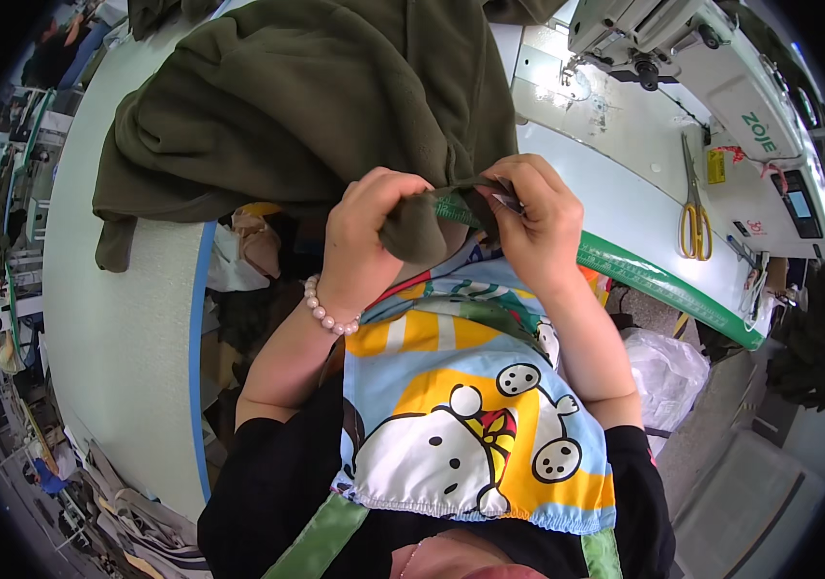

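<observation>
A large olive-green fleece garment [306, 106] lies heaped over the table, its near part drawn down toward me. My left hand [366, 227], with a beaded bracelet at the wrist, is closed on a hanging end of the cloth. Across from it, my right hand [536, 212] pinches the garment's edge between thumb and fingers. A short stretch of cloth spans the gap between both hands, above the table's front edge. Behind that stretch, part of a green measuring strip shows. What lies inside the folds is hidden.
A sewing machine [721, 96] stands at the back right. Yellow-handled scissors [693, 227] lie on the table beside it. Green measuring tape [663, 285] runs along the front edge. A clear plastic bag [663, 376] sits below right; a white table wing [123, 357] extends left.
</observation>
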`<action>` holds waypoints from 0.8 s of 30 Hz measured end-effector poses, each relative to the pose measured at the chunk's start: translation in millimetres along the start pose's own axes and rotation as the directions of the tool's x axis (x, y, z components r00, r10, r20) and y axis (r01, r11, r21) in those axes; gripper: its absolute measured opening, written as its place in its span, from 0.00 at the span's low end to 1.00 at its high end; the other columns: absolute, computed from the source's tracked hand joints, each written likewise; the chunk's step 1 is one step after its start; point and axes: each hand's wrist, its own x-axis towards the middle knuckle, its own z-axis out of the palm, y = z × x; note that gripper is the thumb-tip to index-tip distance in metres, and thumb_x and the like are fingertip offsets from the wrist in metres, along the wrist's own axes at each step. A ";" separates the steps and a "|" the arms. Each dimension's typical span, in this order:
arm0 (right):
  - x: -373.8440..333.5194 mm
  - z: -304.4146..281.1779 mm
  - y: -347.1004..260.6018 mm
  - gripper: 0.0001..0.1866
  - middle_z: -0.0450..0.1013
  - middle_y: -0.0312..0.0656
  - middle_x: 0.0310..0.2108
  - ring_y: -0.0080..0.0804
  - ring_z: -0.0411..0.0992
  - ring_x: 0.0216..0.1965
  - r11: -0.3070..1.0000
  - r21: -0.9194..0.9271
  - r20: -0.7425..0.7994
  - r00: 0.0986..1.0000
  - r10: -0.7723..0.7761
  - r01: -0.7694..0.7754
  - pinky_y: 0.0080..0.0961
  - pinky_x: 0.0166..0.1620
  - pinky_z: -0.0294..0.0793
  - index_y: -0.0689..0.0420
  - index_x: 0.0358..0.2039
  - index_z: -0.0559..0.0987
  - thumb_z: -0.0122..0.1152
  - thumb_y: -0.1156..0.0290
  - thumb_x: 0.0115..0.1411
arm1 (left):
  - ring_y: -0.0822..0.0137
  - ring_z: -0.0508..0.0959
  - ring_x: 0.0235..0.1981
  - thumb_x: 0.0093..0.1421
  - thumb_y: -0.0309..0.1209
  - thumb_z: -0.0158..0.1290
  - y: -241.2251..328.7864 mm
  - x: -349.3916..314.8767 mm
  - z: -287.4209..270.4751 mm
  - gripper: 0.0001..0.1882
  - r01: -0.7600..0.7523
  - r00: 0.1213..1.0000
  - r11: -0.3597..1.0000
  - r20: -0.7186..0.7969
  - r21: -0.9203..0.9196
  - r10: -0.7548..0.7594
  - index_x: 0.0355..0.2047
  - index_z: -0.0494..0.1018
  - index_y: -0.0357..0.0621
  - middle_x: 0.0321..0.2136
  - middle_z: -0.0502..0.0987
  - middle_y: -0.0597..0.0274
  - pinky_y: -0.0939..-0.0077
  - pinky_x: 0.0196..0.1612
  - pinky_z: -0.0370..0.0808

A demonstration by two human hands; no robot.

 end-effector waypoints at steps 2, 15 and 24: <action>0.1 -3.0 -3.9 0.07 0.69 0.42 0.26 0.30 0.69 0.26 0.997 0.058 0.028 0.999 0.045 -0.046 0.17 0.30 0.69 0.63 0.29 0.73 0.60 0.83 0.49 | 0.70 0.74 0.27 0.52 0.20 0.55 0.2 3.1 4.9 0.04 0.086 0.996 0.992 0.015 -0.087 -0.085 0.30 0.73 0.36 0.25 0.74 0.61 0.80 0.32 0.69; -2.8 -4.8 -25.3 0.09 0.70 0.30 0.27 0.12 0.65 0.27 0.780 0.469 0.149 0.908 0.392 -0.414 0.10 0.30 0.64 0.61 0.33 0.75 0.63 0.81 0.50 | 0.76 0.71 0.29 0.54 0.22 0.56 5.0 12.8 7.0 0.04 0.123 0.989 0.973 -0.052 -0.193 -0.136 0.31 0.74 0.37 0.28 0.74 0.66 0.83 0.34 0.67; 1.6 -22.0 -27.3 0.14 0.74 0.33 0.27 0.13 0.68 0.24 0.511 0.627 0.261 0.777 0.574 -0.588 0.09 0.28 0.66 0.61 0.37 0.75 0.65 0.80 0.48 | 0.76 0.71 0.28 0.56 0.21 0.54 10.6 18.3 4.4 0.02 0.103 0.990 0.939 -0.055 -0.329 -0.128 0.30 0.74 0.36 0.26 0.74 0.67 0.84 0.34 0.68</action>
